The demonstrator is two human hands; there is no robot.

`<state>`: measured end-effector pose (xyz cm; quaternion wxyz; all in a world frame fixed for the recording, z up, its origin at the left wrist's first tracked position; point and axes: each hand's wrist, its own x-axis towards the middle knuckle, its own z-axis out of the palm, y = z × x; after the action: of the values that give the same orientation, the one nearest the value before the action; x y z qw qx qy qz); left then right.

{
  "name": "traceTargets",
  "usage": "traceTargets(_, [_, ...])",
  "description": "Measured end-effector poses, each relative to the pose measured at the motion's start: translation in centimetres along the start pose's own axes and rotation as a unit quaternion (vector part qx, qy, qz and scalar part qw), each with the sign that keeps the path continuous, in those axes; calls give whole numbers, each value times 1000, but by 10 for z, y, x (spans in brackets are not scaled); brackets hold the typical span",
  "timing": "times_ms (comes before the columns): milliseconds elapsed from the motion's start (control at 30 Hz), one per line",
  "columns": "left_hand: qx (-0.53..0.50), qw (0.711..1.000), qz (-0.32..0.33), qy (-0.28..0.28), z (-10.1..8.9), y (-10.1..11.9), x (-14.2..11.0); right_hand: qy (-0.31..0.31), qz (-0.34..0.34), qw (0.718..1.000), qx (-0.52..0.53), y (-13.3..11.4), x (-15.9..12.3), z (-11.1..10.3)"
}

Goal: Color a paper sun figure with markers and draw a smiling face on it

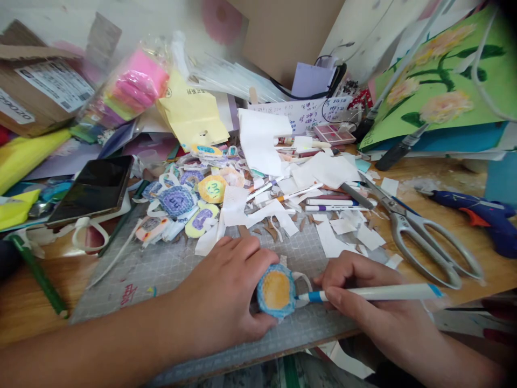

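Observation:
My left hand (232, 288) grips a small round paper piece (277, 291) by its left edge, thumb below and fingers above. The piece has an orange-yellow middle and a blue ring around it. My right hand (363, 302) is closed around a white felt-tip pen (388, 292) with a blue tip and blue end. The pen's tip meets or nearly meets the right edge of the blue ring. A pale strip loops out from the piece toward my right fingers. Both hands are over a grey gridded cutting mat (181, 345).
Coloured paper pieces (177, 200) lie in a heap beyond my left hand. White paper scraps (323, 170) and several pens cover the middle. Scissors (428, 237) and a blue glue gun (476, 213) lie right; a phone (95, 188) and a green pencil (40, 277) lie left.

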<state>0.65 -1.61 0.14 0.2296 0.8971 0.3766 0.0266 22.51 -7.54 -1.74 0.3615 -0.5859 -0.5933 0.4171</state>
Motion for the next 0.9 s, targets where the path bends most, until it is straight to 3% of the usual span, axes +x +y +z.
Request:
traceTargets(667, [3,1000,1,2,1,-2,-2,-31,-24,999,-16,1,1,-1])
traceTargets(900, [3,1000,8,7,3,-3,-2,27,26,999,24,3,1,2])
